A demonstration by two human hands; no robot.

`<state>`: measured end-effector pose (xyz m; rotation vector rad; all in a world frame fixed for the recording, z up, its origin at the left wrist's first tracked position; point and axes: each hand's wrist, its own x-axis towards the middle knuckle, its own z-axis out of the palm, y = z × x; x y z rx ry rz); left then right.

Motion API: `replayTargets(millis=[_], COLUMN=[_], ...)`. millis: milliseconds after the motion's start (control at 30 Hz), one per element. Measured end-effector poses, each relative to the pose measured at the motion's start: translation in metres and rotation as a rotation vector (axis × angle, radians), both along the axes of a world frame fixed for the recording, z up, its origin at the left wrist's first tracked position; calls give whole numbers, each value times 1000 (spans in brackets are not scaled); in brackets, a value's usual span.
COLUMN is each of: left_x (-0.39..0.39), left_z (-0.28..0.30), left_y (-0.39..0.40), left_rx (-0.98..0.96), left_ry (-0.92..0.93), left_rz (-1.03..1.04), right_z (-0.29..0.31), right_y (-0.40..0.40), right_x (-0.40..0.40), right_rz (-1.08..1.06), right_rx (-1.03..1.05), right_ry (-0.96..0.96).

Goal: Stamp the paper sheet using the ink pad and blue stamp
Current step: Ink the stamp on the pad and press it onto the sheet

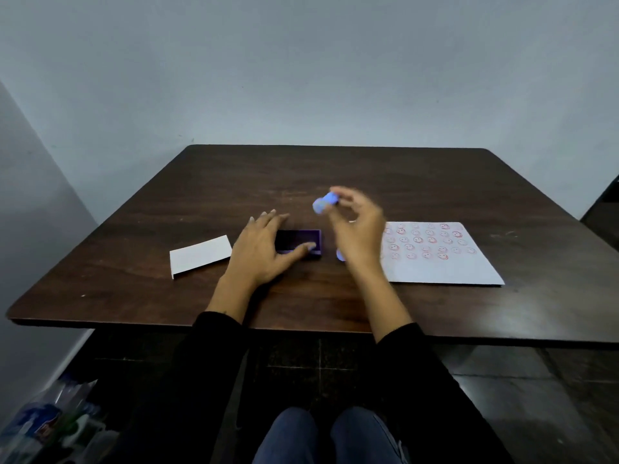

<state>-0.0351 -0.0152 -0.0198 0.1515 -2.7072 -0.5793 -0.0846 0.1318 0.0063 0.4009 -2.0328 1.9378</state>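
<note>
Two hands worked above the bench (134, 236). Left hand (264, 249) lay spread, bracing the ink pad (299, 241); if it slackened, the pad could skid. Right hand (360, 229), fingers pinching the blurred blue stamp (325, 202) above the pad, risked smudging the paper sheet (435, 262) farther right.

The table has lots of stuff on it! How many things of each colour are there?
White: 2, the stamped paper sheet and a folded white card.
Purple: 1, the ink pad.
Blue: 1, the blue stamp, held above the table in the right hand.
Total: 4
</note>
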Motion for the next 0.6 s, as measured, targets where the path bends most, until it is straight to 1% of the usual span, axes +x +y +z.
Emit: replayTargets(millis=[33, 67, 100, 167, 233, 333, 467, 533, 600], left_x=[1, 2, 3, 2, -1, -3, 0, -5, -13], left_z=[3, 5, 6, 5, 2, -1, 1, 3, 4], left_y=[11, 24, 39, 67, 83, 83, 89, 96, 103], left_rx=[1, 2, -5, -62, -145, -222, -184, -154, -118], left_ry=[57, 102, 123, 103, 54, -19, 69, 59, 0], left_rz=[-38, -96, -162, -270, -283, -223, -171, -213, -306], right_z=[6, 11, 14, 11, 1, -19, -32, -32, -32], right_y=[18, 39, 59, 100, 132, 163, 183, 187, 190], right_x=[-4, -9, -14, -21, -23, -21, -13, -10, -7], right_rz=[-10, -23, -44, -120, -187, -225, -198, -179, -153], right_rx=[-132, -218, -272, -319, -312, -222, -162, -147, -135], right_ry=[-41, -70, -97, -138, -190, -266, -306, -293, -289])
